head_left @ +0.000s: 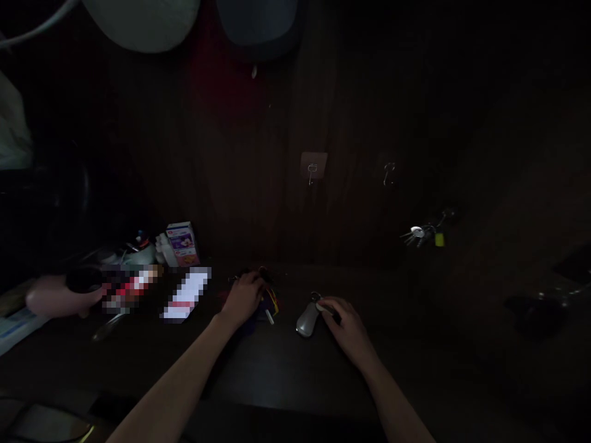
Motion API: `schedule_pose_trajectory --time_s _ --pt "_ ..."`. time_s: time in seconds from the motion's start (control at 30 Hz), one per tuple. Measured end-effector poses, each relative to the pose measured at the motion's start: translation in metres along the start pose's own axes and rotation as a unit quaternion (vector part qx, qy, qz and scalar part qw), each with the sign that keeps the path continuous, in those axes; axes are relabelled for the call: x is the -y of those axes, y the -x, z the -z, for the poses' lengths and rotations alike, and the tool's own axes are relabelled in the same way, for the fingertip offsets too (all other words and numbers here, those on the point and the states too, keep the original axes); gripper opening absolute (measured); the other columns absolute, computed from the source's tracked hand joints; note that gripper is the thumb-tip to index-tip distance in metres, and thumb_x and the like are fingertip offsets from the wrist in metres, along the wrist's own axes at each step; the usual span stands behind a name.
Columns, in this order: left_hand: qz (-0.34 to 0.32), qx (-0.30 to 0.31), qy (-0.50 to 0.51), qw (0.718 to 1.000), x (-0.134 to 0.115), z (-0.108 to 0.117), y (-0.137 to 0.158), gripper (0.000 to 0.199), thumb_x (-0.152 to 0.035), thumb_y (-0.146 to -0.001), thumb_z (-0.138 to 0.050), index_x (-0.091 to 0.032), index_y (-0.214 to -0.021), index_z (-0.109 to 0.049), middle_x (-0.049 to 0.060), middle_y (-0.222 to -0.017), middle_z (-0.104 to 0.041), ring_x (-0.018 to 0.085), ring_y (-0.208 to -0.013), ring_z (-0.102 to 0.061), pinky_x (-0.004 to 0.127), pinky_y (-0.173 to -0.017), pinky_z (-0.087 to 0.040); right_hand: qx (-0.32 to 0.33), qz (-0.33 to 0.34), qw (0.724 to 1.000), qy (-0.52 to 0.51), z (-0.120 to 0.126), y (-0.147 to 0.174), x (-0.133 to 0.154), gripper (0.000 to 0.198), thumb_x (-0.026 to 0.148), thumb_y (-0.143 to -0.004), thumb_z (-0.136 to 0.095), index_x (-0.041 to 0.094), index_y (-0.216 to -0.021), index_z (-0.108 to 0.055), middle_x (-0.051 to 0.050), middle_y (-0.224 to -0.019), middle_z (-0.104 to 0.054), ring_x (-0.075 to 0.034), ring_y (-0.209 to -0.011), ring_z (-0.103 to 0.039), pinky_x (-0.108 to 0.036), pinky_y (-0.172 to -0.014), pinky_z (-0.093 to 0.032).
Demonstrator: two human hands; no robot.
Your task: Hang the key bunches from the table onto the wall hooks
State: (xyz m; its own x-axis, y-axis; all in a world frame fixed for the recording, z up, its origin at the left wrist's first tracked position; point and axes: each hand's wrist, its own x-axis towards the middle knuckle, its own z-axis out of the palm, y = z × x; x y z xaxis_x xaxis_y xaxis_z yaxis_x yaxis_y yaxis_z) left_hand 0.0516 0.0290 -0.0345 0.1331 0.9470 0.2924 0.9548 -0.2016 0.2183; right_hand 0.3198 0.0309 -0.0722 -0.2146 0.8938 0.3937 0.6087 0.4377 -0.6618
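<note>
Touching the ringed end of a smooth, silver-grey, teardrop-shaped object (pixel 306 321) on the dark wooden tabletop (pixel 272 375), my right hand (pixel 348 326) is half curled; whether it grips, I cannot tell. My left hand (pixel 244 295) lies curved over a dim bundle of yellow, red and dark blue pieces (pixel 273 300), its grip hidden from me. Farther back, a small white-and-purple box (pixel 182 243) stands near the dark wooden wall (pixel 249 184), where silvery metal keys (pixel 418 234) hang beside a yellow tag (pixel 439 239).
</note>
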Motion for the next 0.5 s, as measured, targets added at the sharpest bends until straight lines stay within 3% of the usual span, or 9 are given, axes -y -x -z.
schedule_pose_trajectory --time_s 0.17,0.27,0.4,0.5 --pt "-0.119 0.006 0.115 0.986 -0.017 -0.020 0.009 0.031 -0.007 -0.084 -0.048 -0.024 -0.104 -0.063 0.006 -0.127 -0.054 0.020 -0.113 -0.054 0.034 -0.098 -0.043 -0.001 0.003 1.000 0.006 0.000 0.000 0.000 0.019 0.031 -0.084 -0.049 0.029 -0.095 -0.063 -0.003 -0.107 -0.064 -0.023 -0.102 -0.056 -0.042 -0.091 -0.041" --pt "-0.153 0.002 0.190 0.970 -0.025 -0.029 0.011 0.031 -0.005 -0.085 -0.045 -0.024 -0.104 -0.061 0.006 -0.126 -0.053 0.018 -0.114 -0.055 0.032 -0.098 -0.044 -0.008 0.008 1.000 0.008 0.000 0.000 0.000 0.018 0.031 -0.083 -0.049 0.028 -0.095 -0.063 -0.003 -0.106 -0.064 -0.023 -0.101 -0.056 -0.041 -0.090 -0.042" --pt "-0.087 -0.095 0.271 0.954 -0.027 -0.034 0.014 0.047 -0.002 -0.081 -0.045 -0.024 -0.122 -0.048 0.008 -0.129 -0.047 0.018 -0.118 -0.051 0.033 -0.099 -0.044 -0.012 0.009 1.000 0.009 0.000 0.001 0.001 0.019 0.031 -0.083 -0.049 0.027 -0.095 -0.063 -0.004 -0.105 -0.065 -0.022 -0.101 -0.057 -0.041 -0.089 -0.043" --pt "-0.016 -0.170 0.288 0.943 -0.023 -0.032 0.017 0.049 -0.004 -0.079 -0.048 -0.024 -0.124 -0.045 0.007 -0.123 -0.050 0.019 -0.118 -0.050 0.038 -0.102 -0.040 -0.011 0.002 1.000 0.005 0.000 0.002 0.001 0.020 0.032 -0.084 -0.048 0.027 -0.096 -0.063 -0.004 -0.105 -0.065 -0.023 -0.101 -0.057 -0.042 -0.090 -0.042"
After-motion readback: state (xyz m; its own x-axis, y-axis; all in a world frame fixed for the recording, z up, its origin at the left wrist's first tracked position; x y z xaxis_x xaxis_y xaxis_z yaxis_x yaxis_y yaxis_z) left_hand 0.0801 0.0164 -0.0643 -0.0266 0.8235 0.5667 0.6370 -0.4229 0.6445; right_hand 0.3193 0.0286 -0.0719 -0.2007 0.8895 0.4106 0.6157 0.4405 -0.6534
